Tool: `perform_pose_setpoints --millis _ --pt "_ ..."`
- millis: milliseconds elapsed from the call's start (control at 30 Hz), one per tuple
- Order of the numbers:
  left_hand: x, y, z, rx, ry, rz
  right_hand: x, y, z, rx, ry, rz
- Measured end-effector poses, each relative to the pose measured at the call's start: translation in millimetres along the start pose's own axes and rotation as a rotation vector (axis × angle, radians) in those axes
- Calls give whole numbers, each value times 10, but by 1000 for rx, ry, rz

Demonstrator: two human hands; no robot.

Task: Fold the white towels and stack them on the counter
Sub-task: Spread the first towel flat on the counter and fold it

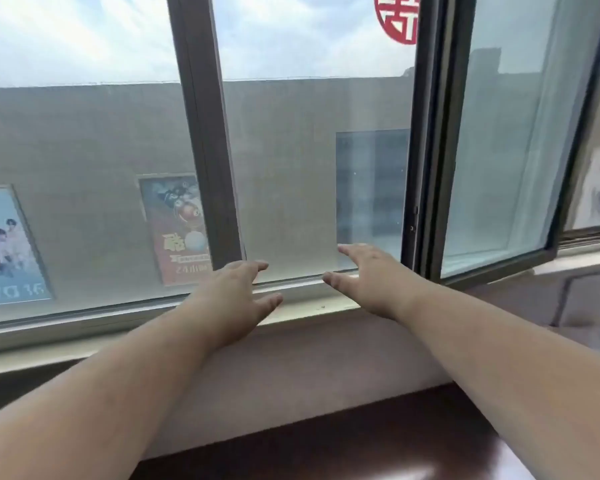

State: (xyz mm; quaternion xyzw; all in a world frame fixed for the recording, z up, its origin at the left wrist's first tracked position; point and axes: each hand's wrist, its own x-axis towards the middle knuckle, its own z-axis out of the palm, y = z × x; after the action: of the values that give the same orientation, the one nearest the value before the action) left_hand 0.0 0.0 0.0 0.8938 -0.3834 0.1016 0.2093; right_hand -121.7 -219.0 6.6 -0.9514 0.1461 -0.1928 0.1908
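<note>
Towels out of view; left hand (234, 292) and right hand (368, 278) spread empty over window sill (312, 308).

2 bare forearms — no sleeves, no rings, no watch

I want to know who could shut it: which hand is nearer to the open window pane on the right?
The right hand. It hovers over the sill just left of the open window pane, beside its frame. The left hand is farther left, below the central window post.
</note>
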Motion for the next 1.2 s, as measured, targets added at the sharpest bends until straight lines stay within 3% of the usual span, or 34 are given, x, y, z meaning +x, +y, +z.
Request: perform_pose_setpoints --millis 400,700,933,1200 --pt "131 1011 1412 1 -208 257 -1235 1541 -109 -132 18 403" --pt "-146 3081 2471 -89 -323 444 -2675 3117 -698 -110 135 603" --pt "-306 4801 3240 -114 -340 549 -3585 4453 -1537 -105 167 688" --pt "-223 5602 3951 -103 -403 471 -3800 5312 -1883 -72 114 685"
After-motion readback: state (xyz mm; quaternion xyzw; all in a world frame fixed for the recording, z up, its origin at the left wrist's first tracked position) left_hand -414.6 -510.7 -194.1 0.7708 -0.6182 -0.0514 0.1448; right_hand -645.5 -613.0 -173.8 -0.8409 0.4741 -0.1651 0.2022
